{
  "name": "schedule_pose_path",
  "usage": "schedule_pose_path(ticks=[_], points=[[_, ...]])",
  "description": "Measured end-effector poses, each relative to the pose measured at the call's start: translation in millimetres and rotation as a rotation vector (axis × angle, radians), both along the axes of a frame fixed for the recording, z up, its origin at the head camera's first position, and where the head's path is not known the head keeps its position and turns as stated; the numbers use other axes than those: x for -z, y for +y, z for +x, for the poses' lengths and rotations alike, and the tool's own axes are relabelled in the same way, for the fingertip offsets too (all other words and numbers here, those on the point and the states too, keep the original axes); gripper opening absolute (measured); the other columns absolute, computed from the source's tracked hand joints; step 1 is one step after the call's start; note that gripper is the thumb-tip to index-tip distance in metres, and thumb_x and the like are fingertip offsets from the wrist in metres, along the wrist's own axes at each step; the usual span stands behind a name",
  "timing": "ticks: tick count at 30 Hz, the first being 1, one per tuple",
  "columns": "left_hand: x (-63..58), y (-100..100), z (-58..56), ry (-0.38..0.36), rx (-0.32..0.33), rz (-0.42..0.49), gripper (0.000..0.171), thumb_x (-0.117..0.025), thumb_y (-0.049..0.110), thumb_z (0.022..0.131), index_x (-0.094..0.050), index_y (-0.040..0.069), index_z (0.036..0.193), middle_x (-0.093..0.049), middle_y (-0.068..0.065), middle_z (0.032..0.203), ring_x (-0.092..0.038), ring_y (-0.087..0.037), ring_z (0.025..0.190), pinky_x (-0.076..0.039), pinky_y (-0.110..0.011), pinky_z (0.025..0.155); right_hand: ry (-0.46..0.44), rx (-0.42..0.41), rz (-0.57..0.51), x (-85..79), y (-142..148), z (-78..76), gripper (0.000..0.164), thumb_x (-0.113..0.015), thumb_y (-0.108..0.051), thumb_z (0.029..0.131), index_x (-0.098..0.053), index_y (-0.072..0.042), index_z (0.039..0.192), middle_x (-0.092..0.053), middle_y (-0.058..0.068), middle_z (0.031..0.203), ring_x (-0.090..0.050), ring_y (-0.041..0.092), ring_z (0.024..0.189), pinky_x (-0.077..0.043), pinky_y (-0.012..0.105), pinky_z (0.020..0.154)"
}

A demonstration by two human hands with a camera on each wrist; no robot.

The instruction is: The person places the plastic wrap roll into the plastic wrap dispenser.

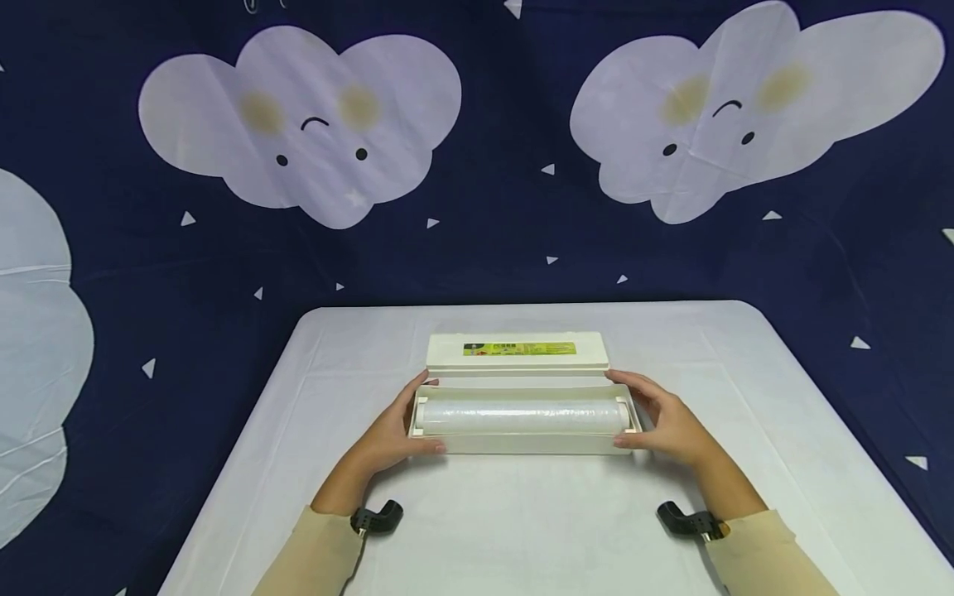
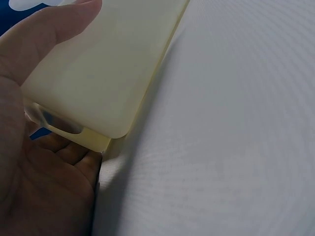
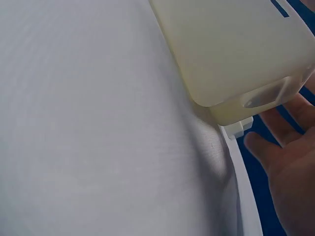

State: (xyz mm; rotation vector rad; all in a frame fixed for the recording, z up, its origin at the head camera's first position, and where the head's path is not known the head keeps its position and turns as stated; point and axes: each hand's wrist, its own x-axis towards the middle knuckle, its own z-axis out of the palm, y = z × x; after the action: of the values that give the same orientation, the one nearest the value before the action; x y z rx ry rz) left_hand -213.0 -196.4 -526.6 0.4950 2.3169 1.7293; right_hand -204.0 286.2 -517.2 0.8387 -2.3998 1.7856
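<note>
A whitish cling film dispenser box [image 1: 522, 445] sits on the table with its top off, and a roll of clear cling film [image 1: 522, 414] lies lengthwise inside. My left hand [image 1: 391, 426] holds the box's left end, thumb on the front wall and fingers behind. At the opposite end my right hand [image 1: 671, 422] grips in the same way, its thumb at the front right corner. Both index fingertips reach back to the near corners of the white lid [image 1: 517, 364], which lies just behind the box. In the left wrist view the thumb [image 2: 64, 29] lies against the box's smooth wall.
A yellow-green printed label [image 1: 519, 349] is on the lid. White cloth covers the table [image 1: 522, 530], whose rounded far edge meets a dark blue curtain [image 1: 507, 248] with clouds. A black wrist camera [image 1: 378, 517] sits at the left cuff, another [image 1: 681, 520] at the right.
</note>
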Motion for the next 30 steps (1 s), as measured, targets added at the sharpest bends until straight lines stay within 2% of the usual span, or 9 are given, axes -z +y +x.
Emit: schedule_pose_path(ticks=[5, 13, 15, 24, 30], points=[[0.7, 0.4, 0.5, 0.005, 0.0, -0.002, 0.13, -0.101, 0.013, 0.07, -0.018, 0.02, 0.17, -0.038, -0.004, 0.165, -0.046, -0.027, 0.14, -0.031, -0.049, 0.118, -0.029, -0.024, -0.001, 3.5, 1.3, 1.4, 0.105, -0.097, 0.007, 0.068, -0.041, 0.005, 0.157, -0.043, 0.026, 0.157, -0.031, 0.018, 0.152, -0.023, 0.02, 0.118], [0.9, 0.4, 1.4, 0.0, -0.004, -0.007, 0.13, -0.101, 0.014, 0.07, -0.019, 0.02, 0.17, -0.037, -0.003, 0.165, -0.045, -0.027, 0.141, -0.029, -0.049, 0.118, -0.132, -0.039, -0.022, 7.6, 1.8, 1.8, 0.116, -0.096, 0.007, 0.067, -0.03, 0.004, 0.162, -0.039, 0.027, 0.157, -0.043, 0.014, 0.143, -0.034, 0.018, 0.111], [0.3, 0.3, 1.8, 0.0, -0.006, -0.008, 0.129, -0.101, 0.015, 0.07, -0.019, 0.02, 0.17, -0.037, -0.004, 0.165, -0.044, -0.027, 0.142, -0.028, -0.049, 0.119, -0.156, -0.033, -0.024, 8.6, 1.9, 2.0, 0.116, -0.096, 0.007, 0.068, -0.03, 0.003, 0.163, -0.04, 0.026, 0.157, -0.045, 0.013, 0.141, -0.036, 0.018, 0.11], [-3.4, -1.4, 1.7, -0.025, 0.012, 0.012, 0.13, -0.101, 0.011, 0.07, -0.018, 0.022, 0.17, -0.038, -0.005, 0.164, -0.047, -0.028, 0.139, -0.032, -0.049, 0.117, -0.168, -0.015, -0.022, 12.8, 2.4, -0.3, 0.112, -0.096, 0.006, 0.07, -0.033, 0.001, 0.162, -0.042, 0.025, 0.156, -0.051, 0.013, 0.135, -0.04, 0.019, 0.107], [-3.7, -2.7, -2.0, -0.011, 0.036, 0.018, 0.129, -0.099, 0.009, 0.071, -0.016, 0.018, 0.17, -0.036, -0.008, 0.165, -0.045, -0.03, 0.141, -0.032, -0.05, 0.117, -0.177, -0.002, -0.017, 11.9, 2.1, -0.9, 0.112, -0.097, 0.004, 0.069, -0.034, -0.002, 0.162, -0.042, 0.023, 0.156, -0.052, 0.011, 0.134, -0.042, 0.02, 0.106]])
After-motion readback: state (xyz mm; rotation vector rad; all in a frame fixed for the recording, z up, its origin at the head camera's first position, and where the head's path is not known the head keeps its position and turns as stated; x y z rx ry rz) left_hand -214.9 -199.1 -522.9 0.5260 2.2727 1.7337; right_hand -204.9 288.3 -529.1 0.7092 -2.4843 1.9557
